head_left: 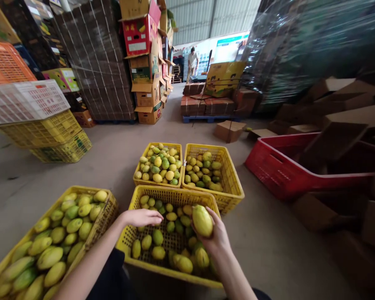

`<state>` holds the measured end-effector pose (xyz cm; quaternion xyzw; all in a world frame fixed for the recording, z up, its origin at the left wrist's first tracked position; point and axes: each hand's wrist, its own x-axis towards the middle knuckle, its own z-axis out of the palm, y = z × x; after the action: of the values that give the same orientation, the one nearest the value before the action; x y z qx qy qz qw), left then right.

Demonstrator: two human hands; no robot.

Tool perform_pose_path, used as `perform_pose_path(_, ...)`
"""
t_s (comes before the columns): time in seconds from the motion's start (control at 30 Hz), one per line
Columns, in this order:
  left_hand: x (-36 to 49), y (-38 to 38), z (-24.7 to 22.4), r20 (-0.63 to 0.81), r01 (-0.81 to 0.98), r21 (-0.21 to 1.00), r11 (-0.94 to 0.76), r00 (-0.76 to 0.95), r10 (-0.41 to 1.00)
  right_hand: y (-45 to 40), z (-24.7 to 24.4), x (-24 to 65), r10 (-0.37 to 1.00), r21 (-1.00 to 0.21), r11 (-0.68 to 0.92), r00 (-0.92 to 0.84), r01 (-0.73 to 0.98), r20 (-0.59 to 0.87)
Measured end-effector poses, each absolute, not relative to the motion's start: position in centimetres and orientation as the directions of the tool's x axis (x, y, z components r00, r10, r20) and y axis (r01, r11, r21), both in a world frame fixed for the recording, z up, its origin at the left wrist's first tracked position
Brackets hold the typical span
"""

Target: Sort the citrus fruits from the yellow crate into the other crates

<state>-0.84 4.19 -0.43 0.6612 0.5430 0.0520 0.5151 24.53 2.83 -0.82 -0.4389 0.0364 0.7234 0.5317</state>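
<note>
My right hand is wrapped round a large yellow-green papaya, raised above the right side of the near yellow crate. Over that crate's left part my left hand hovers with its fingers stretched out and nothing in it. Below both hands, smaller green and yellow papayas lie loosely, with the slotted crate floor showing between them. More papayas crowd the crate's right end, partly hidden under my right hand and forearm.
Two more yellow crates of similar fruit adjoin the near crate's far side. At left stands a crate full of larger papayas. A red bin with cardboard is to the right. Stacked boxes and a person are farther back.
</note>
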Motion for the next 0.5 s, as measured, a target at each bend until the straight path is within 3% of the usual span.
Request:
perform_pose_path(0.07,0.3,2.2,-0.6,-0.477,0.684,0.728,0.037,0.468,0.743,2.3,-1.7,22.9,0.717,-0.424,-0.507,-0.093,-0.751,-0.691)
perform_pose_path(0.13,1.1,0.7,-1.8,-0.487,0.75,0.662,0.008,0.422,0.765,1.3,-3.1,21.5,0.67,-0.425,-0.614,-0.155,-0.665,-0.726)
perform_pose_path(0.23,0.9,-1.1,-4.4,-0.528,0.923,0.381,0.057,0.166,0.833,-0.7,-5.6,20.0,0.561,-0.402,-0.754,-0.191,-0.52,-0.805)
perform_pose_path(0.3,0.0,-1.7,-5.5,-0.545,0.96,0.263,0.092,0.07,0.835,-1.8,-7.0,19.7,0.501,-0.378,-0.809,-0.189,-0.451,-0.845)
perform_pose_path(0.4,-1.6,-1.6,-5.6,-0.53,0.94,0.337,0.056,0.14,0.836,-1.3,-7.2,20.5,0.5,-0.389,-0.797,-0.144,-0.461,-0.854)
perform_pose_path(0.5,-2.6,-0.9,-4.8,-0.473,0.929,0.369,0.019,0.17,0.864,2.8,-4.6,23.0,0.644,-0.515,-0.638,-0.03,-0.573,-0.765)
